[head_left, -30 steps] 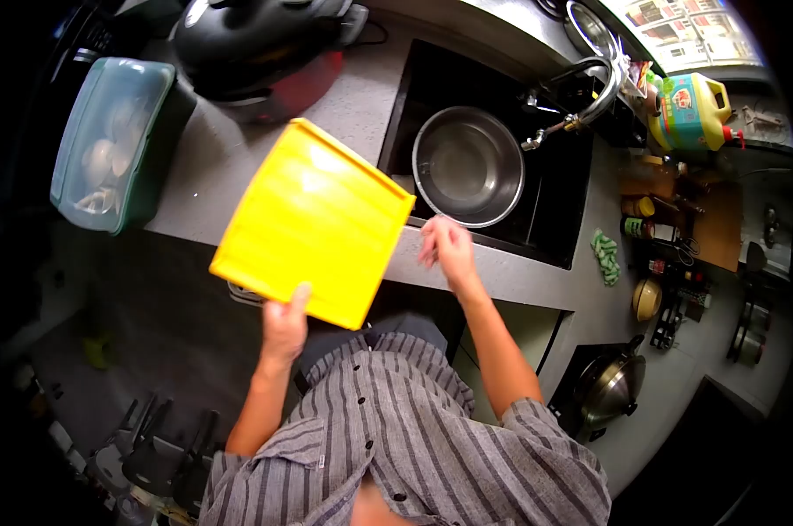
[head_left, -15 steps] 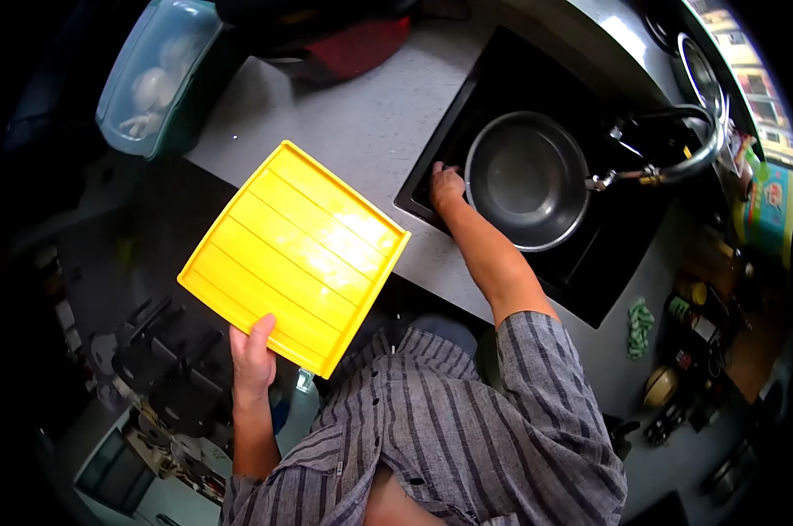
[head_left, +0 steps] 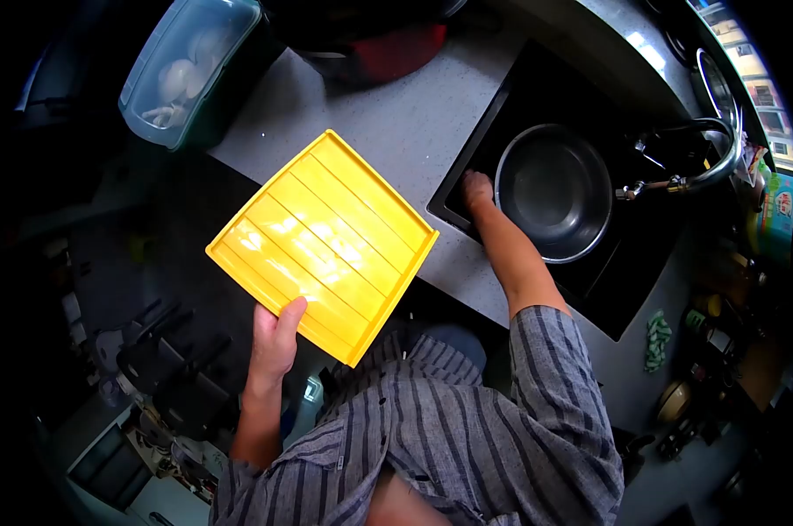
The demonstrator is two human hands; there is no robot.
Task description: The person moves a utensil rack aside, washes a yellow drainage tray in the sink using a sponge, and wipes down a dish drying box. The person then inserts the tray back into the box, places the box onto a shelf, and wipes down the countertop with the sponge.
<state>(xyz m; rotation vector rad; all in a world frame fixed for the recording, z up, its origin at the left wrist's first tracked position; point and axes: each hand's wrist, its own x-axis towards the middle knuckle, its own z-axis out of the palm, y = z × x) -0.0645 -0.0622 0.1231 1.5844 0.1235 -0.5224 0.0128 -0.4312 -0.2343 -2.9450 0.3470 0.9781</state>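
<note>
My left hand point(head_left: 278, 337) grips a yellow plastic tray point(head_left: 326, 250) by its near corner, the thumb on top and the fingers hidden beneath. Ridged lines run across the tray, and its surface shines with bright reflections. It is held tilted in the air in front of the counter. My right hand point(head_left: 477, 188) reaches down into the left side of a black sink point(head_left: 467, 202), just left of a round metal pan point(head_left: 554, 193). Its fingers point away and down, so what they touch is hidden.
A curved metal faucet point(head_left: 721, 145) reaches over the sink from the right. On the grey counter point(head_left: 396, 114) stand a lidded teal bin point(head_left: 182, 83) with white items inside and a dark red appliance point(head_left: 396, 57). A green-striped cloth point(head_left: 657, 340) and several bottles lie right.
The whole view has shifted, so things sit farther right. My right hand has curled lower beside the pan, its fingers less visible. The yellow tray stays in my left hand, its reflections changed.
</note>
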